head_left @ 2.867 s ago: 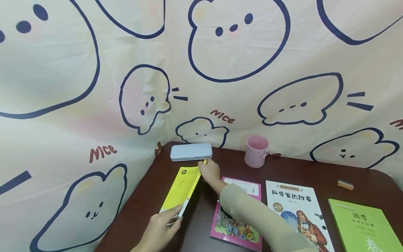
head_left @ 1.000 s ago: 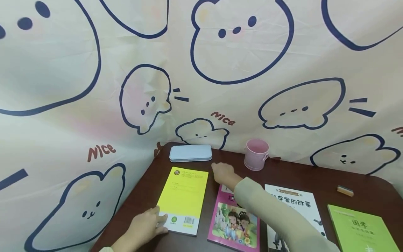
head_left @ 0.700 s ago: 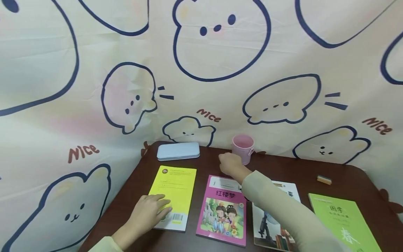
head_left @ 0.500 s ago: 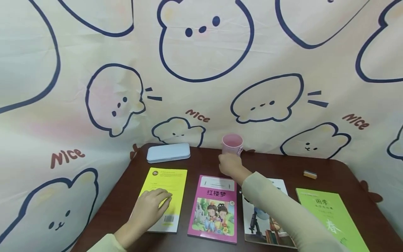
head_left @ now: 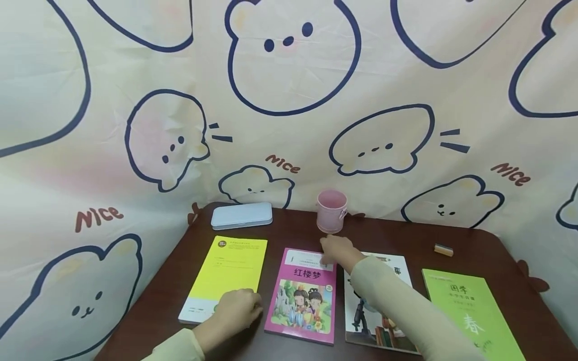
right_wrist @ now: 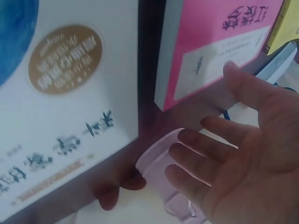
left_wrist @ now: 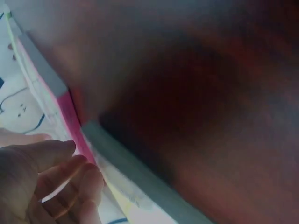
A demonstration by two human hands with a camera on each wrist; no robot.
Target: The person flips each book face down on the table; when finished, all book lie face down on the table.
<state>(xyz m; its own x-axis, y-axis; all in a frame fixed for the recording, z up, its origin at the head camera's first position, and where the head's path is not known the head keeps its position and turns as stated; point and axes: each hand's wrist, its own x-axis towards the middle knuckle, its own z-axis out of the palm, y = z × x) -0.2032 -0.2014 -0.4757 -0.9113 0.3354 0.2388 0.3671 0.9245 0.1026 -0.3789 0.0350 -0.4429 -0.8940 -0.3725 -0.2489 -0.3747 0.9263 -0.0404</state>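
Observation:
A yellow book (head_left: 232, 263) lies flat at the left with its white lower strip towards the front. My left hand (head_left: 237, 312) is over its lower right corner, near the gap to the pink book (head_left: 302, 296). In the left wrist view the fingers (left_wrist: 88, 186) are loosely bent beside the book edges, with nothing between them. My right hand (head_left: 339, 252) is at the top right corner of the pink book. The right wrist view shows its fingers (right_wrist: 201, 163) spread and holding nothing, the thumb overlapping the pink cover.
Right of the pink book lie a white book (head_left: 361, 321), partly behind my right sleeve, and a green book (head_left: 469, 311). A light blue pencil case (head_left: 242, 215) and a pink bucket (head_left: 331, 213) stand along the back. A small eraser (head_left: 443, 249) lies at the right.
Both hands held the tilted yellow book by its edges; now it lies flat, released. The right hand went right to the pink book; the left slid to the yellow book's lower right. The view turned right.

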